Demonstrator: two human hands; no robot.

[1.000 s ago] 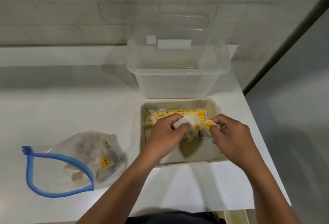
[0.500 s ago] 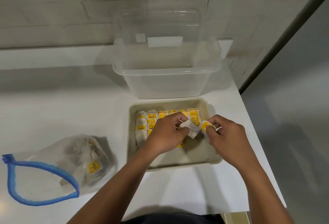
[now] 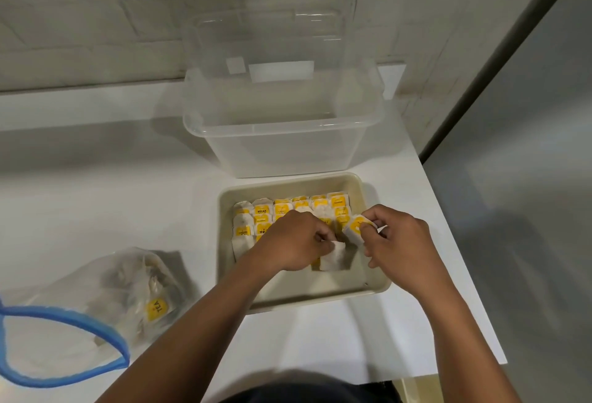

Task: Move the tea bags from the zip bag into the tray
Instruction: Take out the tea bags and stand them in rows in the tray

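A beige tray [image 3: 378, 287] sits on the white counter with several yellow-tagged tea bags [image 3: 282, 207] lined up in rows along its far side. Both hands are over the tray. My left hand [image 3: 294, 242] pinches a white tea bag [image 3: 334, 257] low in the tray. My right hand [image 3: 397, 245] pinches another tea bag [image 3: 354, 231] by its yellow tag, just right of the first. The clear zip bag [image 3: 96, 303] with a blue zipper lies open at the lower left, and several tea bags are still inside it.
A large clear plastic bin [image 3: 282, 133] stands right behind the tray, against a white brick wall. The counter's right edge [image 3: 458, 242] runs close beside the tray, with a grey floor beyond. The counter's front edge is near my body.
Both hands have stayed over the tray, working the two tea bags lower and slightly apart. The camera shifted, so the zip bag appears farther left.
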